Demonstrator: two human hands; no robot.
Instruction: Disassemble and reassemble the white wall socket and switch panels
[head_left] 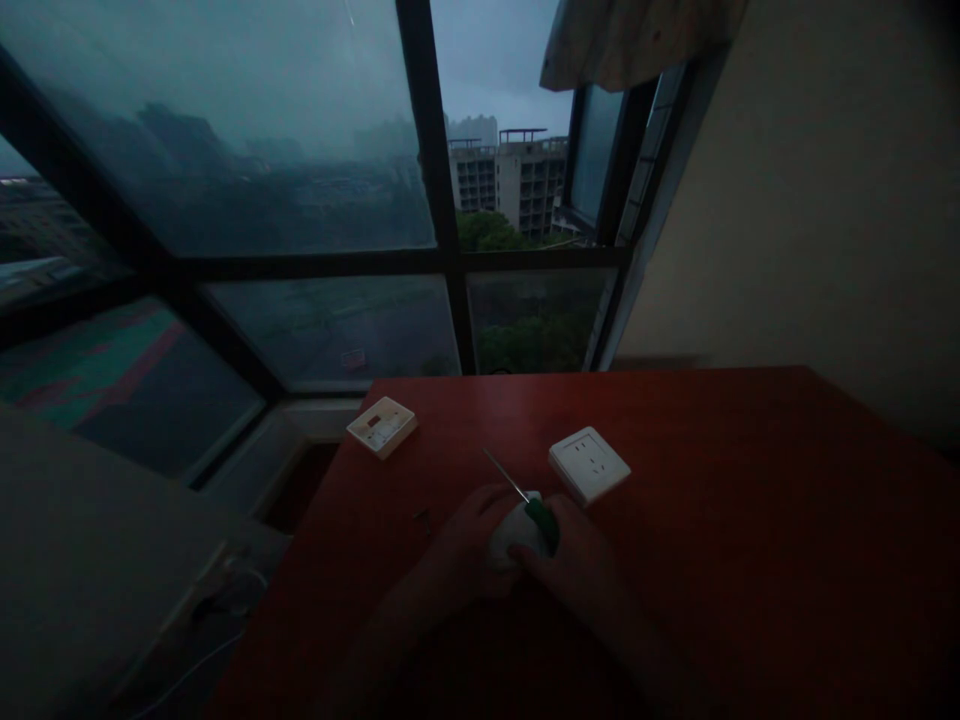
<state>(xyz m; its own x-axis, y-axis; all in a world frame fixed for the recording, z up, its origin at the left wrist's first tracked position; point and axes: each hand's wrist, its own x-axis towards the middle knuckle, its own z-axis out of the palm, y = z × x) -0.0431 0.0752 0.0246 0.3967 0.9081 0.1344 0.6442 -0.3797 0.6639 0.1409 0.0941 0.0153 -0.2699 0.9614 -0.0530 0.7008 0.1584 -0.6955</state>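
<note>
Low in the middle of the head view, my left hand is closed around the side of a white rounded object whose kind I cannot make out. My right hand grips a screwdriver by its green handle, and its thumb rests on the white object. The thin metal shaft points up and to the left. Just beyond my right hand lies a white wall socket, face up. A white socket back box lies at the table's far left corner. Small screws appear to lie left of my left hand.
The red-brown table ends at the left in a slanting edge. Behind it stands a dark-framed window. A plain wall rises at the right. Cables run near the floor at lower left. The light is dim.
</note>
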